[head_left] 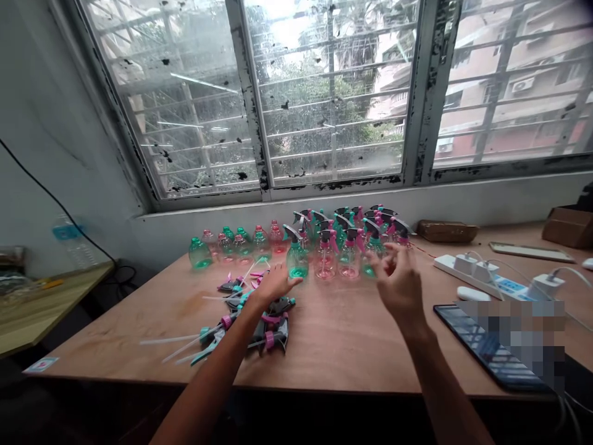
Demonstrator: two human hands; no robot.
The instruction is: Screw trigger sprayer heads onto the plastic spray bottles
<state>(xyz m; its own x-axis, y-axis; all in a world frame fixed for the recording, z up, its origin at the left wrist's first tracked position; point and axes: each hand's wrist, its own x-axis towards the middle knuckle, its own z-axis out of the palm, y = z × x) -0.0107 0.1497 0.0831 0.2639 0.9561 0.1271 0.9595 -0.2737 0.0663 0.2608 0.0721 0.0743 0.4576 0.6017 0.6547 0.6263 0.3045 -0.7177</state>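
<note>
My left hand (277, 285) reaches over the table with its fingers stretched and its thumb out, beside a green spray bottle (297, 262) at the front left of a group. I cannot tell whether they touch. Raised near another green spray bottle (370, 267), my right hand (399, 281) has its fingers partly bent and apart, with nothing visible in them. Pink spray bottles (325, 266) stand between the hands, and several more with trigger heads are behind. Loose trigger spray heads (278, 337) with dip tubes lie in a heap below my left forearm, which hides some.
Several headless green and pink bottles (200, 254) stand at the back left. On the right lie a power strip (504, 285) with plugged chargers, a dark tablet (482, 346) and a brown package (445, 232). The wooden table (352, 346) ends at its front edge.
</note>
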